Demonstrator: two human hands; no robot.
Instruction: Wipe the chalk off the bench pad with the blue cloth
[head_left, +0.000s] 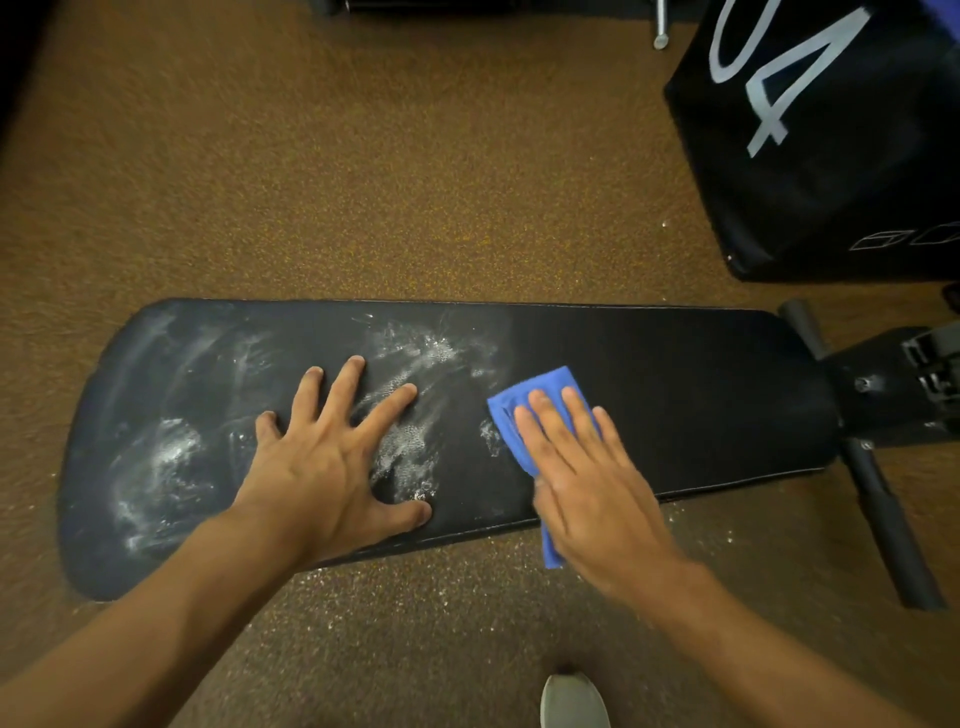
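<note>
Here left hand (332, 457) splayed flat on bench pad (675, 395); right hand (587, 473) flat, pressing blue cloth (524, 400).

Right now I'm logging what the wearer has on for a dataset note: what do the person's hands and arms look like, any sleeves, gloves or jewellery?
Both forearms are bare as far as the frame shows, with no sleeves in view. The left hand and right hand wear no gloves, and no rings, watch or wristband are visible. Fingernails look short. No markings can be made out.

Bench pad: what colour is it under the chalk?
Black, seen best on the bare right part of the pad in the head view; white chalk smears the left.
</note>
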